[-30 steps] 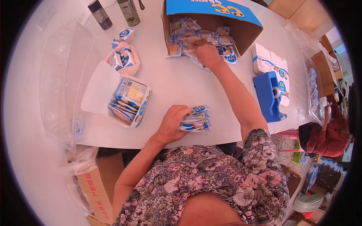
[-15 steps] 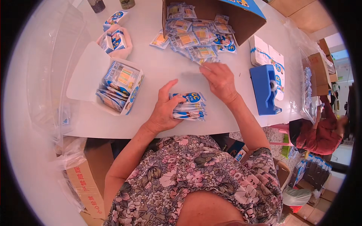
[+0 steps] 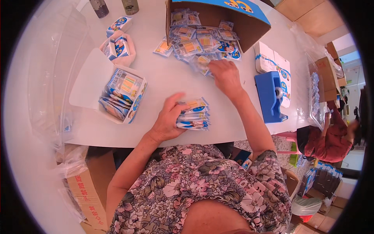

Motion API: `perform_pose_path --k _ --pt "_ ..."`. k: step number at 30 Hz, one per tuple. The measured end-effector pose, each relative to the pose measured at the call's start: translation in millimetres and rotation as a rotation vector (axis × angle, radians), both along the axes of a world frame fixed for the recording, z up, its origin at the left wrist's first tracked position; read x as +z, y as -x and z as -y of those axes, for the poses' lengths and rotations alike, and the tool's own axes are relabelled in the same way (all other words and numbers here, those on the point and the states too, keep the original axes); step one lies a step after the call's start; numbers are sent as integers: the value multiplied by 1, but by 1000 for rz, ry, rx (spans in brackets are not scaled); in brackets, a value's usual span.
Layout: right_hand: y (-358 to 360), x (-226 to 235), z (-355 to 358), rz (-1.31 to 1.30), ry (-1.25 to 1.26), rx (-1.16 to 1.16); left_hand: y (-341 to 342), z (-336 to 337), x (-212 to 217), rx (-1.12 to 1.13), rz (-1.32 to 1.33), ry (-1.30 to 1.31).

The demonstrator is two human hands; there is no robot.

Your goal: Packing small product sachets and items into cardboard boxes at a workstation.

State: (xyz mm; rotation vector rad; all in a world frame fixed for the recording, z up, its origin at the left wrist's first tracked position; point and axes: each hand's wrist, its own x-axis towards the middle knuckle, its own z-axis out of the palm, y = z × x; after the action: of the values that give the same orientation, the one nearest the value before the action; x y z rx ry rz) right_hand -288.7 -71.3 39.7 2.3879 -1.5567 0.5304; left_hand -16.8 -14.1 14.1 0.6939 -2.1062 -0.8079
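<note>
My left hand (image 3: 164, 121) is closed round one end of a stack of small flat packets (image 3: 193, 119) near the table's front edge. The packets have clear and blue-and-white wrapping, and the top one shows orange contents. Farther forward, my right hand (image 3: 227, 77) pinches a blurred packet (image 3: 201, 63) at the near edge of a loose heap. That heap of similar packets (image 3: 189, 47) spills from a brown carton (image 3: 249, 31) lying on its side. To the left stands an open white box (image 3: 141, 95) with several packets upright in it.
A blue tape dispenser (image 3: 269, 97) and a bundle of flat white cartons (image 3: 286, 64) lie at right. A pink bowl (image 3: 131, 52) holds small packs at far left, near two dark containers (image 3: 99, 8). Another person in red (image 3: 325, 142) sits beyond the table's right side.
The stack's top packet now shows orange contents instead of a blue face. My right hand has moved slightly forward, onto a packet of the heap. The view has shifted a little.
</note>
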Motion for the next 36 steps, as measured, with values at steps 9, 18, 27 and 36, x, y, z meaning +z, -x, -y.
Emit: perform_pose_path --k 9,18,27,36 --pt "-35 4 54 287 36 78 -2 2 -8 -64 13 7" --pt "-31 12 41 86 -138 107 -1 -3 2 44 -21 -76" --pt "-25 4 17 27 15 27 1 3 -4 -50 -5 -44" --pt "-43 26 -25 758 -842 253 -1 3 -1 20 -13 6"
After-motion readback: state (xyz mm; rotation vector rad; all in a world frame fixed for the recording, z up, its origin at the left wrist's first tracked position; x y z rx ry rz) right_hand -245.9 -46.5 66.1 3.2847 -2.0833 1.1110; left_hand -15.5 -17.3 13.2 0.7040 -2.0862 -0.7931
